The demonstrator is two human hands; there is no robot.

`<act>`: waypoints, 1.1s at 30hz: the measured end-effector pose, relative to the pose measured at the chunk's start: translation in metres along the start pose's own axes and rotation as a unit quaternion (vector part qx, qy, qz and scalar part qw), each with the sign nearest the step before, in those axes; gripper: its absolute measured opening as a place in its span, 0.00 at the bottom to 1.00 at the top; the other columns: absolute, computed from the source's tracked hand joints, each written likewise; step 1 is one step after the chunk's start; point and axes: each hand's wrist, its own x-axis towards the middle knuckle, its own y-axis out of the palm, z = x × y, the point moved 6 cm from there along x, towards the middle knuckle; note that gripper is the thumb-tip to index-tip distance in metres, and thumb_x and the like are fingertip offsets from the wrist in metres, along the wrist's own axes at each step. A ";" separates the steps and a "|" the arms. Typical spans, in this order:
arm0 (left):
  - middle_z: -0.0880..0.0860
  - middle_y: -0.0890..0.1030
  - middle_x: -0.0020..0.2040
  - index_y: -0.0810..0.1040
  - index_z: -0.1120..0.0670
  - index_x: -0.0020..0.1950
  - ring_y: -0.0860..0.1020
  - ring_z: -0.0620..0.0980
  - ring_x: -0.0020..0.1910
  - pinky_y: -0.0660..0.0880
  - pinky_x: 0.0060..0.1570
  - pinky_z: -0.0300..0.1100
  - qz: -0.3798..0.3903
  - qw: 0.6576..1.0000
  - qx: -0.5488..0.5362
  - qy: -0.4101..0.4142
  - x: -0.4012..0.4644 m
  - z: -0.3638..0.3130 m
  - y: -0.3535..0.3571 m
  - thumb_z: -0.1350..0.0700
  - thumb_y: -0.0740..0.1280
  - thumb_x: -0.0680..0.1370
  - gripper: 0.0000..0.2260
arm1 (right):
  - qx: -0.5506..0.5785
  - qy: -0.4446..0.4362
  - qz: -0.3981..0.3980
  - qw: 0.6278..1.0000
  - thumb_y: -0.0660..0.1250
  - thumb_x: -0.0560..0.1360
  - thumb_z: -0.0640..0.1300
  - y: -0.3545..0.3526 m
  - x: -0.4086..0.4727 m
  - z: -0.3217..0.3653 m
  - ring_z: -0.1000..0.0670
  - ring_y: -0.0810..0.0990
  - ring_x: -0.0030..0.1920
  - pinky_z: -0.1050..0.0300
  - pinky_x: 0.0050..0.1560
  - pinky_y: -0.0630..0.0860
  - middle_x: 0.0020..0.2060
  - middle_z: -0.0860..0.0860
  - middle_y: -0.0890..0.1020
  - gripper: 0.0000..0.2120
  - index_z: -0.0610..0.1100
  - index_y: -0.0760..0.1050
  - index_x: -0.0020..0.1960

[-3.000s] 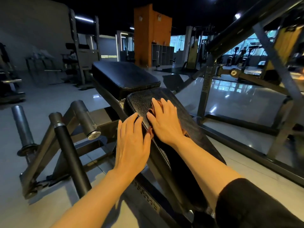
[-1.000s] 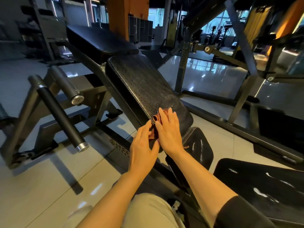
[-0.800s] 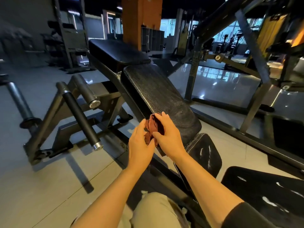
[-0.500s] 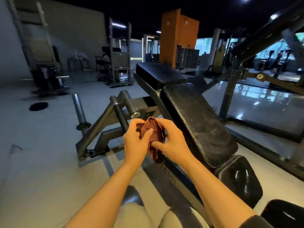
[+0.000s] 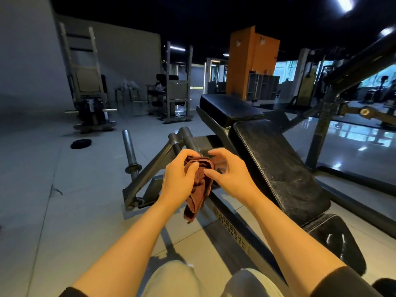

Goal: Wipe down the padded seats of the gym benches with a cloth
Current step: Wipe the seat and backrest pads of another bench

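Note:
A reddish-brown cloth (image 5: 198, 189) hangs bunched in front of me, off the bench. My left hand (image 5: 177, 179) grips its upper part with curled fingers. My right hand (image 5: 229, 174) pinches the cloth's top edge from the right. The black padded back pad (image 5: 276, 168) of the bench slopes down to the right of my hands, with a flat black head pad (image 5: 229, 107) above it and a small glossy seat pad (image 5: 334, 239) below it. Neither hand touches the pads.
The bench's grey steel frame with plate pegs (image 5: 130, 151) stands just left of my hands. A weight plate (image 5: 81, 143) lies on the tiled floor at left. Racks and machines (image 5: 87, 86) line the far wall. An orange pillar (image 5: 250, 63) rises behind. A slanted steel frame (image 5: 321, 125) stands at right.
Both hands slid the cloth down the back pad, then lifted it off. They now hold it bunched in the air left of the bench; the cloth hangs lower than half a second ago.

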 end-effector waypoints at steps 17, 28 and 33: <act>0.49 0.73 0.52 0.76 0.52 0.53 0.75 0.50 0.49 0.75 0.52 0.56 -0.041 0.983 0.136 0.119 -0.001 -0.030 0.043 0.61 0.68 0.75 0.09 | 0.054 0.093 -0.061 0.992 0.57 0.80 0.36 -0.054 -0.012 -0.031 0.48 0.79 0.51 0.46 0.57 0.77 0.47 0.50 0.78 0.09 0.49 0.72 0.50; 0.49 0.75 0.53 0.74 0.52 0.62 0.73 0.47 0.54 0.63 0.69 0.54 0.089 0.988 0.114 0.056 -0.016 -0.041 0.139 0.59 0.64 0.79 0.11 | -0.006 0.107 -0.114 0.988 0.61 0.81 0.42 -0.105 -0.033 -0.061 0.57 0.78 0.51 0.61 0.51 0.74 0.50 0.55 0.78 0.11 0.52 0.69 0.61; 0.48 0.72 0.51 0.72 0.51 0.54 0.72 0.41 0.44 0.68 0.44 0.30 0.101 0.994 0.005 0.031 -0.014 -0.059 0.184 0.61 0.60 0.80 0.06 | -0.007 0.066 -0.152 0.986 0.69 0.70 0.42 -0.143 -0.064 -0.076 0.54 0.75 0.59 0.58 0.57 0.73 0.58 0.53 0.74 0.23 0.56 0.68 0.62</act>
